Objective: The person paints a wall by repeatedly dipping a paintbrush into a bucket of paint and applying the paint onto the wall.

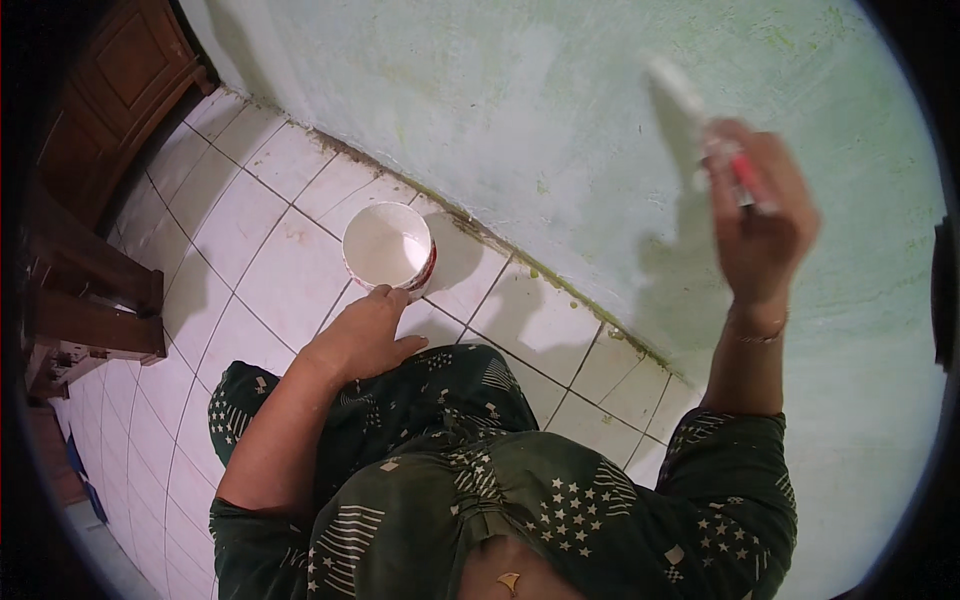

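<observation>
Right hand (765, 205): closed around the brush (680, 88), raised before the green wall (560, 170); motion blur hides whether the bristles touch.
Left hand (365, 335): thumb spread away from the fingers, fingertips at the near rim of the bucket (385, 228).
Bucket place: upright on the tiled floor (280, 245), near the foot of the wall, white inside.
Brush stroke: best kept light and even, I judge, with bristles laid flat and each pass overlapping the last.
Brush load: wiping the bristles on the rim should limit drips down the wall.
Bucket care: a steadying touch seems wise, since a knock could spill it.
Hands count: two.
Brush count: one.
Bucket count: one.
Furniture count: one wooden cabinet (120, 70) upper left, one piece of wooden furniture (95, 325) below it, perhaps more at the dark edge.
Tile count: many, several cut off.
</observation>
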The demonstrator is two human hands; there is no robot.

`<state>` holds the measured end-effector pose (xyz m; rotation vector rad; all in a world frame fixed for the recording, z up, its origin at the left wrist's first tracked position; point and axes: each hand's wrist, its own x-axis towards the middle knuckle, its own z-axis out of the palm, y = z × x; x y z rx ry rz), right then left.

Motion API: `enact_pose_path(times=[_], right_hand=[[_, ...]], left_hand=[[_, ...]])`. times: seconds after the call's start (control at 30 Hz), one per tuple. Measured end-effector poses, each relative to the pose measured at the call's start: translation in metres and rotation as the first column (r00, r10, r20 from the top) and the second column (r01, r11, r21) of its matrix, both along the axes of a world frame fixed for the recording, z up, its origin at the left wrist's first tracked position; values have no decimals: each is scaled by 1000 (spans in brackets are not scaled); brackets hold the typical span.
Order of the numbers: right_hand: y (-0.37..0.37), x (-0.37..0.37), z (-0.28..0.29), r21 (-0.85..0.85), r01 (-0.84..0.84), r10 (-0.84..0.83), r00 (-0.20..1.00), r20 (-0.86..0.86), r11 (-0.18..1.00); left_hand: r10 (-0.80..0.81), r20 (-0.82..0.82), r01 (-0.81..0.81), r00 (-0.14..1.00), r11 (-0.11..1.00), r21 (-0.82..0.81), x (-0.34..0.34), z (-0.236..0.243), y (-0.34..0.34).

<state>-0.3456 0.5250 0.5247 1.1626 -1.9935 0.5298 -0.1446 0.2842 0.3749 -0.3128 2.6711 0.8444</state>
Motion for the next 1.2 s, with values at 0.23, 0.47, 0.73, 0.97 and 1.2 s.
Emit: enact_pose_path(times=[0.23, 0.47, 0.73, 0.97, 1.2], right_hand=[[-56, -28, -238, 341, -247, -68, 712, 699, 907], [-72, -69, -317, 375, -121, -208, 659, 723, 919], [-24, -26, -178, -186, 19, 76, 867, 493, 982], [-62, -30, -272, 348, -106, -166, 728, 665, 932], [-73, -58, -180, 213, -69, -71, 808, 585, 975]], left_hand=[[-45, 39, 46, 998, 999, -7, -2, -6, 3], [-20, 78, 25, 997, 997, -69, 4, -12, -3], [-12, 88, 16, 996, 999, -44, 10, 22, -12], [-62, 89, 68, 994, 996, -62, 8, 6, -10], [-30, 133, 42, 991, 996, -83, 5, 9, -15]])
